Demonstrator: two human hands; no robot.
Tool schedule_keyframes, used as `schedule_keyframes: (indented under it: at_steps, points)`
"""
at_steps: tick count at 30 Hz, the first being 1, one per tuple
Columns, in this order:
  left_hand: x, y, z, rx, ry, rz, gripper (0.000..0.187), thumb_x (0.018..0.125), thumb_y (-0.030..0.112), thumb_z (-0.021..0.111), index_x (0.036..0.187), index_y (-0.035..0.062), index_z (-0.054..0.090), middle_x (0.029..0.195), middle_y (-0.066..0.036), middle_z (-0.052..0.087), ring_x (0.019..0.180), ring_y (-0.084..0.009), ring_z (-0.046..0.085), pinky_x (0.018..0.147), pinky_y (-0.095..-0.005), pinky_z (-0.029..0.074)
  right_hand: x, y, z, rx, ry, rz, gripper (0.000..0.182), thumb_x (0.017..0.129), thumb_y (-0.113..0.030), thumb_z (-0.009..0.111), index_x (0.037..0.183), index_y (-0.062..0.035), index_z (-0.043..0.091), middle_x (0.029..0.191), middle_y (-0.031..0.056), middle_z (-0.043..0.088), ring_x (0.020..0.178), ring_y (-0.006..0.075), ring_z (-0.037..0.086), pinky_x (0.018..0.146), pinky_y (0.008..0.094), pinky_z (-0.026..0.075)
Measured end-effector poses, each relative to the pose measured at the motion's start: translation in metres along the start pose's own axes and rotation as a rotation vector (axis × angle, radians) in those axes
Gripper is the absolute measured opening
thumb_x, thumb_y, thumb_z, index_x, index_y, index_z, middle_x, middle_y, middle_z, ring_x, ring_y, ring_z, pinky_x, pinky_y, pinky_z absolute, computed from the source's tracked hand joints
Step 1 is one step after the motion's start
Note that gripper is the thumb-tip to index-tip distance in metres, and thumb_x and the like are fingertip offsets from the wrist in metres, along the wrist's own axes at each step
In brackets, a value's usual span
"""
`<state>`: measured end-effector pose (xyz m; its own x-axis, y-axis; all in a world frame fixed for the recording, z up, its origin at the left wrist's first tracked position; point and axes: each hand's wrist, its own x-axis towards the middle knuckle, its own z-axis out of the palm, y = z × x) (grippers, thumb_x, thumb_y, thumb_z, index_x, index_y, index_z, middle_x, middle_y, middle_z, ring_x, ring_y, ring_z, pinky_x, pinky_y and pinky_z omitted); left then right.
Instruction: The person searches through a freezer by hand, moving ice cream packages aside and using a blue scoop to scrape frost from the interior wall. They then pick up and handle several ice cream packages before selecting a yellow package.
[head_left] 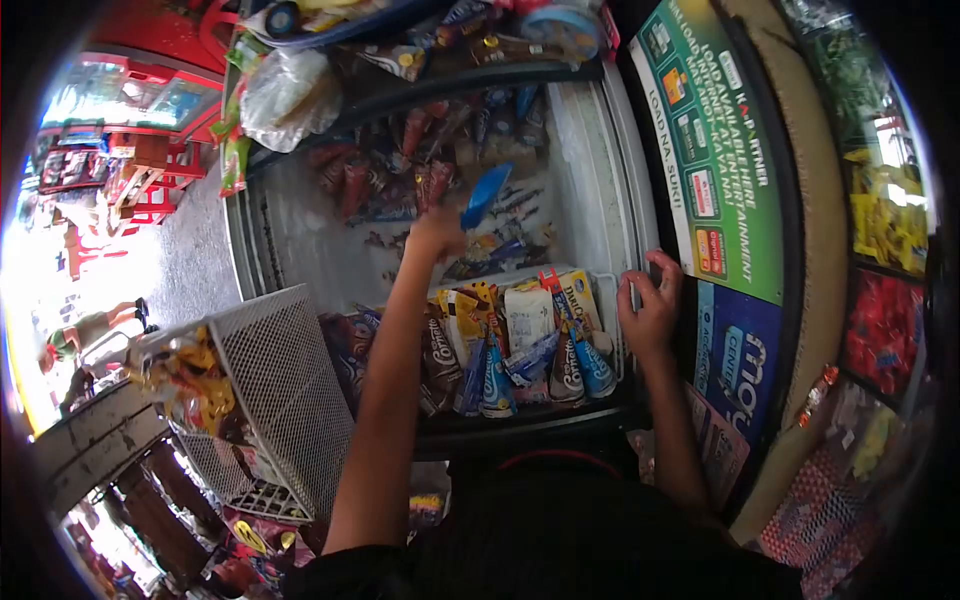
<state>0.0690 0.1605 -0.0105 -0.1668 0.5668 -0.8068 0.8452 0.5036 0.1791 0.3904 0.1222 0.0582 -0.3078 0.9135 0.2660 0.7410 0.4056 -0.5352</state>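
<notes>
My left hand [437, 236], blurred, reaches into a chest freezer [590, 170] and is closed around the lower end of a flat blue plastic piece [487, 195] that looks like a scraper or scoop. Beyond and below that hand lie wrapped ice cream cones [355, 185] on the frosty floor. My right hand [652, 300] rests at the freezer's right rim, its fingers apart and slightly bent, holding nothing. Between my arms, a basket [610, 345] at the near end holds Cornetto cones [497, 378], a Dairy Cream pack [577, 300] and other wrapped ice creams.
A white mesh rack [290, 370] with snack packs stands left of the freezer. A plastic bag [290, 100] and more goods lie on the far end. Printed signs [715, 150] run along the right side, with hanging packets [885, 220] beyond. A person [95, 325] is outside at left.
</notes>
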Motion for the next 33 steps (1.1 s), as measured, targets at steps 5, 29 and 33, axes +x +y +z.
schedule_keyframes:
  at_steps: [5,29,33]
  points:
    - [-0.114,-0.006,0.016,-0.297,0.35,0.254,0.027,0.082,0.015,0.046,0.1,-0.0034,0.054,0.072,-0.021,0.064,0.069,-0.0374,0.064,0.066,-0.0459,0.051,0.01,-0.04,-0.007,0.199,-0.084,0.058,0.008,0.079,-0.005,0.061,0.086,-0.0018,0.064,0.1,0.0145,0.054,0.091,0.0293,0.056,0.087,0.0383,0.043]
    - [-0.225,-0.028,0.087,-0.78,0.872,0.421,0.027,0.083,-0.003,0.052,0.109,0.0006,0.057,0.099,-0.016,0.056,0.087,-0.0292,0.057,0.077,-0.0338,0.045,0.442,-0.075,0.026,0.001,0.225,-0.123,0.042,0.072,-0.037,0.064,0.096,-0.0017,0.064,0.095,0.0265,0.063,0.093,0.0385,0.061,0.078,0.0465,0.048]
    - [-0.226,-0.047,0.12,-0.812,0.861,0.284,0.023,0.086,0.0,0.05,0.107,0.001,0.059,0.097,-0.013,0.059,0.082,-0.0221,0.059,0.073,-0.029,0.045,0.496,-0.039,0.061,-0.345,0.048,-0.088,0.045,0.073,-0.041,0.065,0.102,-0.0074,0.065,0.094,0.0207,0.065,0.095,0.0362,0.061,0.086,0.042,0.048]
